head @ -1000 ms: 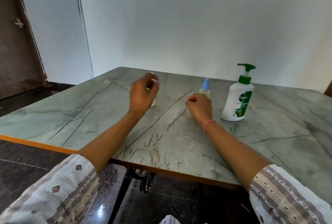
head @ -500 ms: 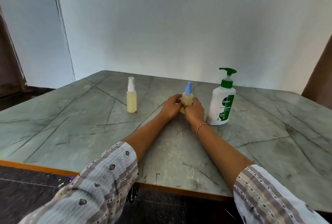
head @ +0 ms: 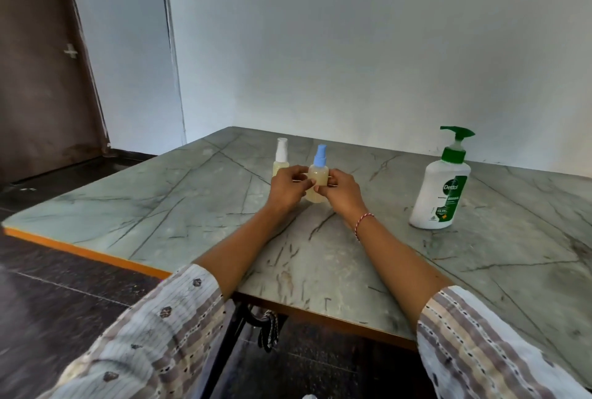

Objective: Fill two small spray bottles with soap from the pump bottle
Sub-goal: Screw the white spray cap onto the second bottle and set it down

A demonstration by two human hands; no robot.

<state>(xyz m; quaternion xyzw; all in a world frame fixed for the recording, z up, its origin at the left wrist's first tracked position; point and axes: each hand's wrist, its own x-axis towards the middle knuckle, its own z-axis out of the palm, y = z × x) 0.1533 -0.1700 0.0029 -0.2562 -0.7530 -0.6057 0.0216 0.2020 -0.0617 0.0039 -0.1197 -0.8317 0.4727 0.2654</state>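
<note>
Surface: a grey-green marble-patterned surface [head: 480,270] with dark veins and an orange band along its near edge; one corner points left, another lies far back against the wall.
Room: a pale wall [head: 352,46] behind the far edges, a dark brown door [head: 41,78] at the left, dark tiled floor [head: 64,286] below the near edge.
Blue bottle: a small clear spray bottle with a blue top [head: 318,174], upright on the surface toward the far corner, filled nearly to the shoulder with pale yellowish liquid.
White bottle: a small spray bottle with a white top [head: 281,155], upright just behind and left of the blue one, partly hidden by the left hand; its visible part shows pale yellowish liquid.
Pump bottle: a white soap bottle with a green pump [head: 440,187], upright, well apart from the small bottles toward the right edge; how full it is cannot be told.
Left hand: the left hand [head: 286,189] holds the blue bottle's left side, fingers [head: 299,174] curled round it.
Right hand: the right hand [head: 342,192] holds the same bottle's right side, fingers curled against it; a red-and-white thread [head: 363,224] circles the wrist.
Sleeves: striped, patterned sleeves [head: 153,334] hang over the near edge.
</note>
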